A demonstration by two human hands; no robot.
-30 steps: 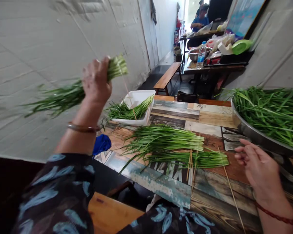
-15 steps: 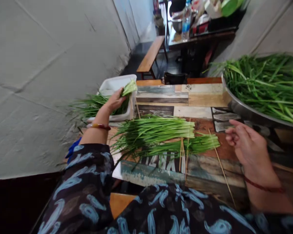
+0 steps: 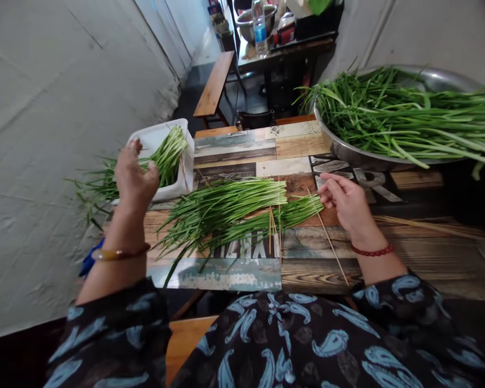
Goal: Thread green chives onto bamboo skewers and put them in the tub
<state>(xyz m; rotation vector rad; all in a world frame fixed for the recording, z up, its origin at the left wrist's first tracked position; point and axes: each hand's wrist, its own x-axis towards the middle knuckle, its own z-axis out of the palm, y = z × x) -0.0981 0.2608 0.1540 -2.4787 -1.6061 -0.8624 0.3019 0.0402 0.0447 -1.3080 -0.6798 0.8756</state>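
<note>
My left hand (image 3: 135, 175) hovers at the near left side of the white plastic tub (image 3: 189, 153), its fingers apart and holding nothing. A bunch of green chives (image 3: 170, 153) lies in the tub, cut ends up and right, leaves hanging over the left edge. Two more bunches, a larger one (image 3: 234, 202) and a smaller one (image 3: 299, 212), lie on the table with thin wooden skewers (image 3: 271, 229) at them. Beside the smaller bunch's cut ends is my right hand (image 3: 341, 199), fingers curled together; whether something small is between them is unclear.
A large steel basin (image 3: 347, 151) heaped with loose chives stands at the right. More skewers (image 3: 424, 225) lie on the patterned tabletop (image 3: 242, 272). Behind are a wooden bench (image 3: 214, 86) and another table with a plastic bottle (image 3: 260, 32). A wall borders the left.
My left hand has let go of the chive bunch, now lying in the tub, and drawn back left. My right hand is nearer the smaller bunch. The view has shifted right.
</note>
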